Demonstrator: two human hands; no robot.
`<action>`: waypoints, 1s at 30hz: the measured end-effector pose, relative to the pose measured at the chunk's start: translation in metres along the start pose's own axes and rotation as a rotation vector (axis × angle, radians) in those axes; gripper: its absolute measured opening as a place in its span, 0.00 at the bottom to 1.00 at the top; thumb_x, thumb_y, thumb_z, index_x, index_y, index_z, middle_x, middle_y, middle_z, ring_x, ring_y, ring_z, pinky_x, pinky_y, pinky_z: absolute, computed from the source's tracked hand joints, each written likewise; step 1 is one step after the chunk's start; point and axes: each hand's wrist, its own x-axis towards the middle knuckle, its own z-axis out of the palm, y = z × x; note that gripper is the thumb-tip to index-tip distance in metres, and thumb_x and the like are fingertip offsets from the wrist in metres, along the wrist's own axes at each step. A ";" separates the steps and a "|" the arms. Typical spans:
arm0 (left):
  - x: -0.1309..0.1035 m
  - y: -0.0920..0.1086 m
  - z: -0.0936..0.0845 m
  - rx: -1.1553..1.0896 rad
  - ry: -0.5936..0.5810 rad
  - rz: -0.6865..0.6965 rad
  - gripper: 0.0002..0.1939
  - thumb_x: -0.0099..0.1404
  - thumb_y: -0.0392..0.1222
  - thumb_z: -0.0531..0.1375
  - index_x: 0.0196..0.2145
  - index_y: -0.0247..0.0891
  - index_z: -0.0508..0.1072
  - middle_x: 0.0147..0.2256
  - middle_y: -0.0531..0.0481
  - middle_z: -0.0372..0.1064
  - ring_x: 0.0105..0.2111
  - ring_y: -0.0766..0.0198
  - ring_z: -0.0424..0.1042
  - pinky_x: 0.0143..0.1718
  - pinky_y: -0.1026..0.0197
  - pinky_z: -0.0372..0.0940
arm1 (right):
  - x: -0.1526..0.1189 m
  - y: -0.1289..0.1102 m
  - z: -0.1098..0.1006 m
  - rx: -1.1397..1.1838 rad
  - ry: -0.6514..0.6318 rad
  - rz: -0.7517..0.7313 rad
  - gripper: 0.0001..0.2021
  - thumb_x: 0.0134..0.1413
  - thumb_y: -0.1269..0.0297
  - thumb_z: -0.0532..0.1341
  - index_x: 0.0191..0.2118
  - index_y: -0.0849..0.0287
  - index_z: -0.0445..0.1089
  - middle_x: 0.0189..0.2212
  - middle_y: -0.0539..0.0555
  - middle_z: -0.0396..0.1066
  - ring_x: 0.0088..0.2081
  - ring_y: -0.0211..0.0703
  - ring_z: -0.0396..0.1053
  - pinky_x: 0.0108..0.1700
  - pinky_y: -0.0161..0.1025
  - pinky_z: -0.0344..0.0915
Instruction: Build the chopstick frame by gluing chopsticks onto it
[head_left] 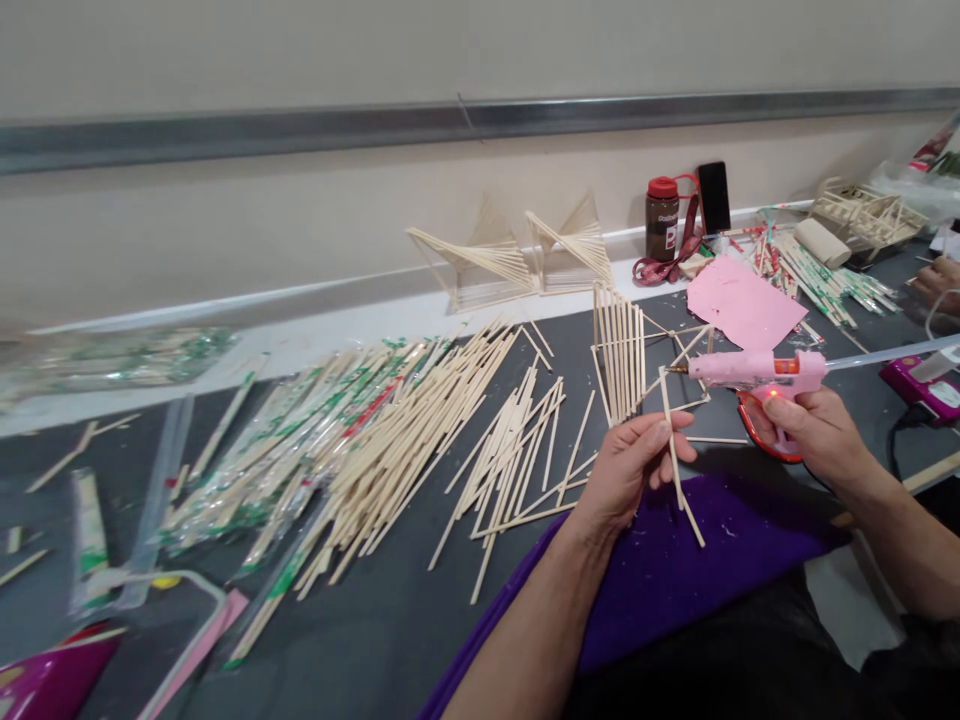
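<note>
Over the flat purple cloth (750, 550), the pink plastic glue gun (757, 370) is grasped by the right hand (821, 430); slender pale wooden sticks (674, 465) are pinched in the left hand (630, 460) — best kept steady, with the small metal nozzle (678, 369) guided lightly.

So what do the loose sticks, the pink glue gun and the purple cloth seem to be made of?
The loose sticks look like bare wood or bamboo: pale straw colour, no shine. The glue gun has a smooth, moulded-looking pink body, most likely plastic, with a darker tip, probably metal. The purple cloth looks like soft, matt fabric, perhaps felt or fleece.
</note>
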 end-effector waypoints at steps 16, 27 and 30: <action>0.003 0.002 -0.002 -0.026 0.039 0.027 0.16 0.54 0.51 0.70 0.35 0.35 0.82 0.22 0.50 0.75 0.15 0.76 0.59 0.15 0.71 0.50 | -0.001 0.001 0.003 0.153 0.025 0.005 0.22 0.57 0.47 0.64 0.22 0.59 0.67 0.19 0.51 0.64 0.21 0.36 0.59 0.23 0.36 0.54; 0.017 0.026 -0.021 -0.332 0.395 0.160 0.06 0.59 0.41 0.68 0.31 0.35 0.79 0.27 0.50 0.76 0.21 0.74 0.70 0.17 0.74 0.59 | -0.017 0.006 0.007 0.205 -0.032 0.102 0.18 0.55 0.47 0.66 0.29 0.59 0.76 0.23 0.53 0.71 0.22 0.35 0.64 0.23 0.33 0.58; 0.017 0.028 -0.024 -0.378 0.421 0.154 0.05 0.61 0.40 0.67 0.31 0.35 0.79 0.26 0.51 0.76 0.21 0.75 0.69 0.17 0.74 0.58 | -0.022 0.010 0.007 0.114 -0.078 0.096 0.18 0.57 0.47 0.65 0.30 0.59 0.76 0.23 0.53 0.71 0.23 0.35 0.65 0.24 0.33 0.59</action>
